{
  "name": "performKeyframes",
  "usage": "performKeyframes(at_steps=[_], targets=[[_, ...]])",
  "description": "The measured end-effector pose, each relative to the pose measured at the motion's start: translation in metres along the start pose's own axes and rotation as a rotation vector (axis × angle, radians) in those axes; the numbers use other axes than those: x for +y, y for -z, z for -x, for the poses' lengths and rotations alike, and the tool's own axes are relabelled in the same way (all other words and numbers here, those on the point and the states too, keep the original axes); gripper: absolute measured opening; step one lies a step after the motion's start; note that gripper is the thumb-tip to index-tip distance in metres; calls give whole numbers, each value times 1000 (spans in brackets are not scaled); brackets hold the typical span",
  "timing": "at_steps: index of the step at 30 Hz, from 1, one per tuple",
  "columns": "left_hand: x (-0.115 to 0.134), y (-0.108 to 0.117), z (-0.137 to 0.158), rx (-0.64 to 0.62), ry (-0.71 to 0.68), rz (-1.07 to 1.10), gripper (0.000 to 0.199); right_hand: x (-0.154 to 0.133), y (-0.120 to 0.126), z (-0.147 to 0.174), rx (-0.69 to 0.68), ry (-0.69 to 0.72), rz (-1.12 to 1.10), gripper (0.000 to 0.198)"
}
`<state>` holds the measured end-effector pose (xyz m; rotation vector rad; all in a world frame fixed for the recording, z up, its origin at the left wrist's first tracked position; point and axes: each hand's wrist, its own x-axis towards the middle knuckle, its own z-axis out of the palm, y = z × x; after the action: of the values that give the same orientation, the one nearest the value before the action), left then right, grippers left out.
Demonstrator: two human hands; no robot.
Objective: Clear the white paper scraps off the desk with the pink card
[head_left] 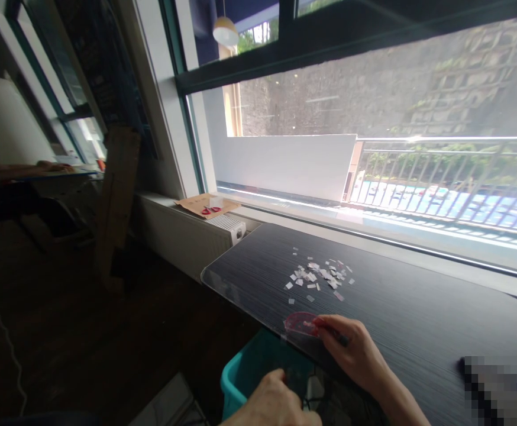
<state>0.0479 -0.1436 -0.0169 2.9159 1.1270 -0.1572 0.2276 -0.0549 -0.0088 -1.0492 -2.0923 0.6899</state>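
Note:
My right hand [351, 346] is closed in a pinch on the right end of a flat, see-through red plastic piece [300, 322] with a rounded left end, at the near edge of the dark table. Below that edge, my left hand [276, 402] is in front of a teal bin [229, 378], its fingers curled. What those fingers hold, if anything, is hidden. Beyond the red piece, many small white paper scraps [312, 277] lie scattered on the table [400, 307].
Red-handled scissors [211, 210] rest on brown paper [187, 204] by the window, above a radiator [214, 234]. A blurred-out object [502, 387] lies at the table's right. Wooden boards [116, 195] stand at left; farther left, another person's arm [10, 171] rests on a table.

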Motion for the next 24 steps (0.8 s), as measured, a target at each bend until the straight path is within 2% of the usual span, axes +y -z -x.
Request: performKeyframes(at_steps=[3,10,12,14,17,24], targets=[[-1,0,0,-3,-5,17,14,3,-1,-1,59,-9,53,25],[-2,1,1,7,-3,3,11,-7,1,3,-86,-21,-54,22],[-1,2,0,-29,-10,1,10,-2,0,3,-8,-45,-49,24],[0,3,-1,-70,-13,-2,13,6,-2,1,134,-56,-6,26],[0,3,-1,-77,-2,-12,16,20,-5,-3,268,-44,87,28],[1,2,-1,-122,11,1,16,21,-5,-4,203,73,175,26]])
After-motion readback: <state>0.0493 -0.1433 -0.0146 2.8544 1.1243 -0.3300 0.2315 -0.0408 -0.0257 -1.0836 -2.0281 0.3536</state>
